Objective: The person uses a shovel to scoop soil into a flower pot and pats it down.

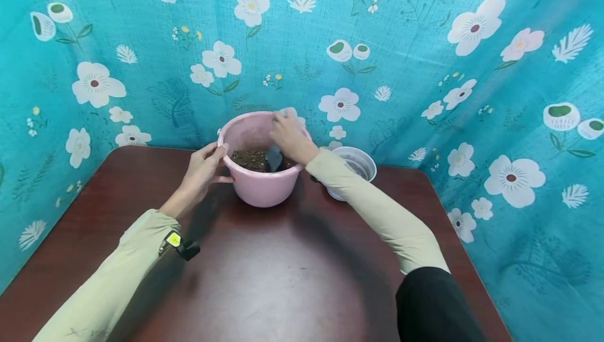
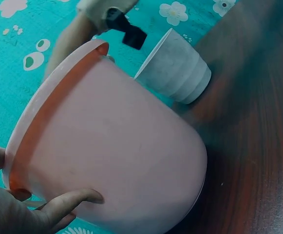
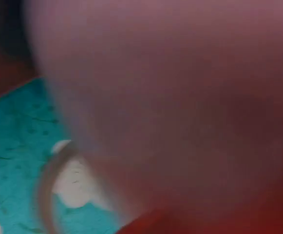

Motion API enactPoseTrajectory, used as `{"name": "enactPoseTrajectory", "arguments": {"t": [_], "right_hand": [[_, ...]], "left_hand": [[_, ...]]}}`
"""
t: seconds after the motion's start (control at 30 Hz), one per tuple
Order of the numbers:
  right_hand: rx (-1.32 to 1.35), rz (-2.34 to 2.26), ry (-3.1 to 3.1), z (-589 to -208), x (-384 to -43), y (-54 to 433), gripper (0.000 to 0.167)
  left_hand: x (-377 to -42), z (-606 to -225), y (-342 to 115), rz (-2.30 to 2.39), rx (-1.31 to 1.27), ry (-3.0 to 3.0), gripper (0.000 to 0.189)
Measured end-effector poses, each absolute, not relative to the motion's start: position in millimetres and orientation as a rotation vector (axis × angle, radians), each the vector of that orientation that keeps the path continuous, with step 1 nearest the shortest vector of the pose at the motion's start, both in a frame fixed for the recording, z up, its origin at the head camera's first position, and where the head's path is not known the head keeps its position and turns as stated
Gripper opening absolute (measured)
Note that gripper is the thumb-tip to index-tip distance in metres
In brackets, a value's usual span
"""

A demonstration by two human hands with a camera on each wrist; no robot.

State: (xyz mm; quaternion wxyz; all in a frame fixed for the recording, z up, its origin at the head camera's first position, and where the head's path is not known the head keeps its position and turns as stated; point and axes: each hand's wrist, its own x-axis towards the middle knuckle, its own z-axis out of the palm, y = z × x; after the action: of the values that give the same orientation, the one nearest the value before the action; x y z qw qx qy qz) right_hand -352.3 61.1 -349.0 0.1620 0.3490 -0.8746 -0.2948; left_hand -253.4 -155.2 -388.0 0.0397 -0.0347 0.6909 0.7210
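A pink bucket (image 1: pixel 264 190) stands at the back of the table with dark soil (image 1: pixel 249 160) inside. My left hand (image 1: pixel 200 170) grips its left rim; in the left wrist view, a finger of that hand (image 2: pixel 58 209) lies against the bucket's outer wall (image 2: pixel 117 141). Over the bucket's right side, my right hand (image 1: pixel 293 137) reaches in and holds a small trowel. Its dark grey blade (image 1: pixel 273 158) touches the soil, while the handle is hidden by the hand. The right wrist view is blurred and mostly filled by the bucket's pink wall (image 3: pixel 170 97).
A white ribbed pot (image 1: pixel 366 159) stands right of the bucket, partly behind my right forearm; the left wrist view shows the pot (image 2: pixel 178 68) from the side. Beyond the brown table (image 1: pixel 264 279) hangs a blue flowered curtain (image 1: pixel 283 38).
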Motion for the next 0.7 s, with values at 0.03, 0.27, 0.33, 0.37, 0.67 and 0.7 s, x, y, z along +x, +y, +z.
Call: {"name": "enactPoseTrajectory", "arguments": {"t": [0.03,0.27,0.33,0.37,0.67,0.7], "right_hand": [[0.994,-0.878,-2.479,-353,-354,51,0.018],[0.849,-1.053,-2.517,-362,-356,24,0.029],[0.823,-1.033,-2.54,-362,-357,27,0.03],[0.813,-1.004,-2.552,-363,-358,29,0.029],[0.823,-0.688,-2.663,-373,-372,55,0.01],[0.847,-0.658,-2.673,-372,-373,55,0.01]], "left_hand": [[-253,-388,-156,2.209,-0.106,2.122,0.059],[-250,-392,-154,2.229,-0.092,2.125,0.059],[-251,-393,-154,2.237,-0.083,2.125,0.058],[-251,-393,-154,2.235,-0.08,2.13,0.058],[-253,-391,-151,2.232,-0.065,2.144,0.059],[-253,-391,-152,2.232,-0.059,2.148,0.059]]}}
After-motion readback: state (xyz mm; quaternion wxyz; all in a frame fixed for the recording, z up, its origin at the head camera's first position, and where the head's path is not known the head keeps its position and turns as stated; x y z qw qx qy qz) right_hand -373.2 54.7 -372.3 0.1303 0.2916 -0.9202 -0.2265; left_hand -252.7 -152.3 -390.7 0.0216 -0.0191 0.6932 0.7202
